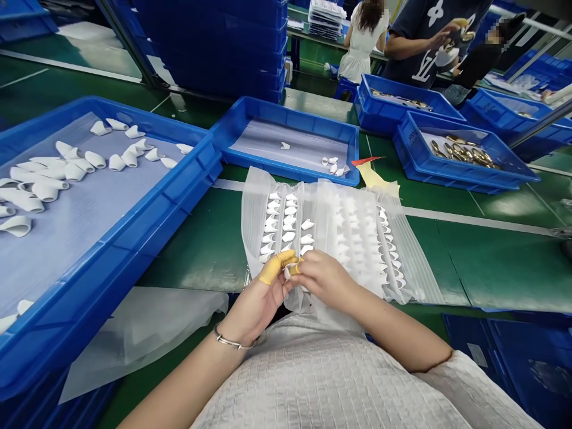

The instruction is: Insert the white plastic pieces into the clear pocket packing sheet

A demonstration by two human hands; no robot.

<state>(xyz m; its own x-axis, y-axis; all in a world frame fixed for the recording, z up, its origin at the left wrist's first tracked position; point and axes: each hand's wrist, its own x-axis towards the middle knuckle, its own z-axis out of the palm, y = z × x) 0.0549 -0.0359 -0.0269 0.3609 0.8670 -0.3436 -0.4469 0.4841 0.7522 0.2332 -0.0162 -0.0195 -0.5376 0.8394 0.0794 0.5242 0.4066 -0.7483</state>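
Observation:
My left hand (263,291), with yellow finger covers and a bracelet at the wrist, meets my right hand (328,279) just above the table's near edge. Between their fingertips is a small white curved piece (287,273), partly hidden; both hands are closed on it. A yellow cover also shows on a right finger. Under and beyond the hands spreads a translucent packing sheet (254,205). Similar white pieces (289,219) lie in rows in its left part, several more show blurred through its folded middle, and another row (389,247) runs along the right.
A large blue tray (179,205) with larger white curved pieces (44,173) stands left. Behind the sheet, another blue tray (313,119) holds several small white pieces. Blue bins with shiny gold-coloured parts (469,154) are at right. Co-workers and a stack of blue crates (214,47) are beyond.

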